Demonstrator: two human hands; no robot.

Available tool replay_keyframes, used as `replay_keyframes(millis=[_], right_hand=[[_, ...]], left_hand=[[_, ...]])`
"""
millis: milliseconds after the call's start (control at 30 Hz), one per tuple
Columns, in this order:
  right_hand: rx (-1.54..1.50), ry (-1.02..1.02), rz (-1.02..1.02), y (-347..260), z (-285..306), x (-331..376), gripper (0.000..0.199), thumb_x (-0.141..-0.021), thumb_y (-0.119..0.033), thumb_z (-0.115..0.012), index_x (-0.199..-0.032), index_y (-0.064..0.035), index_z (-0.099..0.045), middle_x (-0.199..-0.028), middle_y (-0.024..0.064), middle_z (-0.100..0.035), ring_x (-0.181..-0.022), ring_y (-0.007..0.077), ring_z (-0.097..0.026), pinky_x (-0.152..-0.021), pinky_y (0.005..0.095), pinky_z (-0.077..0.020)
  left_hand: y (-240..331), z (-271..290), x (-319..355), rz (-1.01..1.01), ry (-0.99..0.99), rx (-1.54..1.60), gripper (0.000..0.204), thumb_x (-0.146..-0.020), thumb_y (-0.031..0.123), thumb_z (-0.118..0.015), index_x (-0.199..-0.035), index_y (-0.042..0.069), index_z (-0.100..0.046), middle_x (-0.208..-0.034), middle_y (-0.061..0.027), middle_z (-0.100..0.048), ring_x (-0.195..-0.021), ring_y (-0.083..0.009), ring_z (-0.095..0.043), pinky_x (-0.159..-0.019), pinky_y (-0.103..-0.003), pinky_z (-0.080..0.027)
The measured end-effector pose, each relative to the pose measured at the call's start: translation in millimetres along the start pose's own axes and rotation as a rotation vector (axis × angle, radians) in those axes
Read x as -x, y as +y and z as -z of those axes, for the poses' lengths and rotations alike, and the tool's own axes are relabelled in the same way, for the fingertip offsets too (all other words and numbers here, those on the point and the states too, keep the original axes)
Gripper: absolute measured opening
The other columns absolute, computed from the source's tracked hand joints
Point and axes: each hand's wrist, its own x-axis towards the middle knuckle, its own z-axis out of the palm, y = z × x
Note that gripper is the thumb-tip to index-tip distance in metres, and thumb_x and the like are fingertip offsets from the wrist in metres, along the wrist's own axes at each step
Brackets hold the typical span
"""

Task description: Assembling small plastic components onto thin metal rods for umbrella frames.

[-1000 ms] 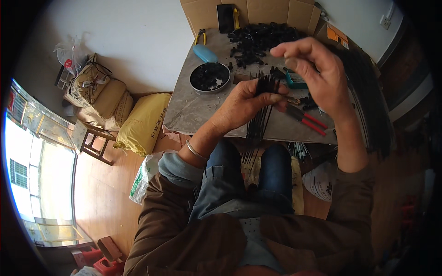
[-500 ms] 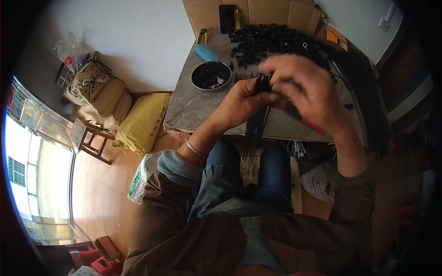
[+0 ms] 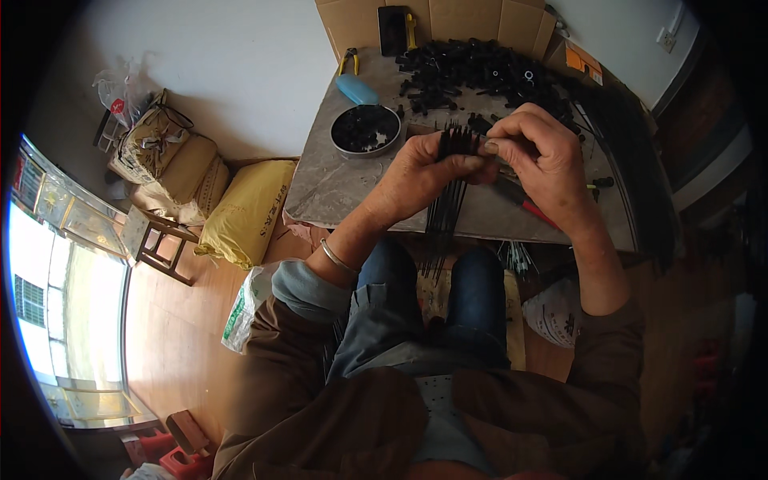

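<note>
Left hand (image 3: 420,172) is gripping a bundle of black ties (image 3: 445,200) above the bench (image 3: 336,180). Right hand (image 3: 544,156) is pinching the bundle's top. Bowl (image 3: 366,130) and black parts (image 3: 472,72) are lying behind.

Left hand (image 3: 420,178) curled closed, right hand (image 3: 540,156) pinching, fingertips meeting

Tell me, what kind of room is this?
Probably a home room used as a small workshop: a grey work table heaped with small black parts, full sacks against the wall, and a wooden floor.
</note>
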Motion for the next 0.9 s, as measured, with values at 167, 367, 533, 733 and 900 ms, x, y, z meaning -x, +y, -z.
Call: replay_keyframes(millis=[167,367,533,733,900], right_hand=[[-0.013,0.007,0.007,2.4,-0.7,0.5,0.011,-0.078,0.002,-0.07,-0.085,-0.0017,-0.063,-0.081,0.0044,-0.061,-0.069,0.0151,-0.064,-0.059,0.0266,-0.0505],[-0.062,0.02,-0.021,2.6,-5.2,1.6,0.01,-0.079,0.004,-0.069,-0.086,-0.0003,-0.062,-0.081,0.0057,-0.061,-0.071,0.0159,-0.064,-0.06,0.0267,-0.0508],[-0.133,0.029,-0.038,3.2,-6.5,0.8,0.01,-0.08,0.004,-0.069,-0.086,0.0006,-0.062,-0.082,0.0056,-0.062,-0.071,0.0146,-0.063,-0.06,0.0257,-0.0511],[-0.146,-0.003,-0.094,-0.7,-2.2,-3.6,0.009,-0.08,0.004,-0.069,-0.086,0.0008,-0.063,-0.081,0.0054,-0.062,-0.071,0.0127,-0.063,-0.06,0.025,-0.0511],[-0.126,0.0,-0.056,1.0,0.5,-3.2,0.008,-0.081,0.004,-0.069,-0.086,0.0006,-0.064,-0.081,0.0059,-0.062,-0.071,0.013,-0.063,-0.06,0.0251,-0.0511]], left_hand=[[1.5,-1.6,-0.2,0.012,0.005,-0.02,0.022,-0.095,0.006,-0.057,-0.115,0.0,-0.063,-0.096,-0.0086,-0.07,-0.092,-0.0138,-0.066,-0.086,-0.028,-0.053],[-0.1,-2.5,-2.1,0.017,-0.008,-0.003,0.022,-0.094,0.007,-0.058,-0.114,0.002,-0.064,-0.096,-0.0069,-0.07,-0.09,-0.0126,-0.065,-0.085,-0.027,-0.053],[-0.8,1.2,-3.1,0.003,-0.052,-0.046,0.022,-0.094,0.008,-0.059,-0.115,0.002,-0.064,-0.096,-0.0067,-0.07,-0.092,-0.0128,-0.065,-0.086,-0.028,-0.053],[-1.8,-0.5,-4.5,0.001,-0.049,-0.029,0.022,-0.094,0.007,-0.059,-0.115,0.003,-0.065,-0.097,-0.0071,-0.071,-0.094,-0.0131,-0.065,-0.087,-0.029,-0.053],[-3.8,0.9,-5.5,-0.01,-0.045,-0.041,0.024,-0.094,0.007,-0.059,-0.117,0.003,-0.064,-0.097,-0.0073,-0.071,-0.094,-0.0137,-0.066,-0.087,-0.029,-0.054]])
